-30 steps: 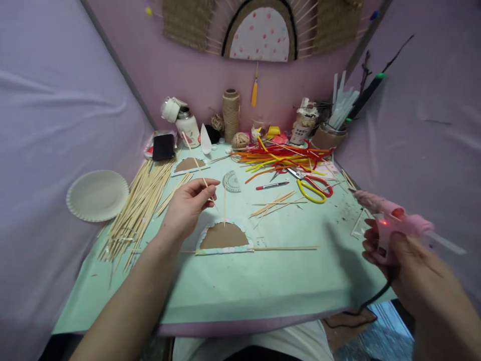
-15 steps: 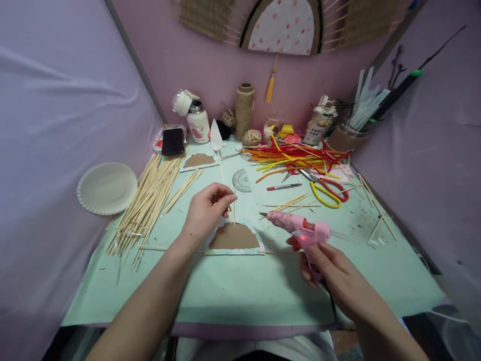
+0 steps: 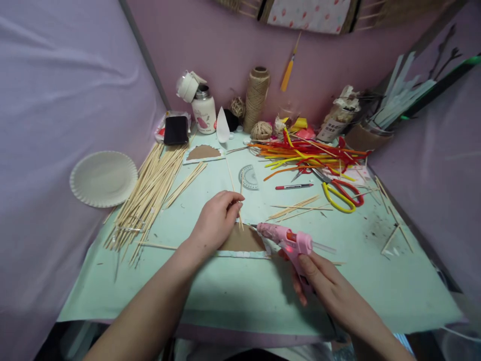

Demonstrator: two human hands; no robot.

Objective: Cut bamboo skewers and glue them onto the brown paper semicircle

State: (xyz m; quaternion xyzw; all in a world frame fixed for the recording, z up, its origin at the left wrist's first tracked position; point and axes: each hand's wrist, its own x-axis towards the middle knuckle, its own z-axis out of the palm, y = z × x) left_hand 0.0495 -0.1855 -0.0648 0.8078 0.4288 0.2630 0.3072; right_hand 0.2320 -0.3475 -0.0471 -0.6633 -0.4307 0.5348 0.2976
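Note:
My left hand (image 3: 218,218) is closed in a pinch on a thin bamboo stick (image 3: 242,186). The stick's lower end touches the curved edge of a brown cardboard half-circle (image 3: 246,241) with a light fabric rim. A longer stick (image 3: 230,173), topped by a white leaf-shaped piece (image 3: 222,128), runs down beside the fingertips; whether they grip it too, I cannot tell. My right hand (image 3: 319,273) grips a pink hot glue gun (image 3: 287,237), a red light glowing on it. Its nozzle is close to the half-circle's curved edge, right of the stick's foot.
A heap of bamboo sticks (image 3: 146,195) and a paper plate (image 3: 104,179) lie left. Behind are a second half-circle (image 3: 205,152), a protractor (image 3: 249,178), twine (image 3: 257,98) and coloured pipe cleaners (image 3: 300,153). Scissors (image 3: 340,195), a pen (image 3: 294,186) and loose sticks (image 3: 296,206) lie right.
The glue gun has moved left and its nozzle has come close to the half-circle's edge. My left hand still pinches the stick, and the camera view has tilted down slightly.

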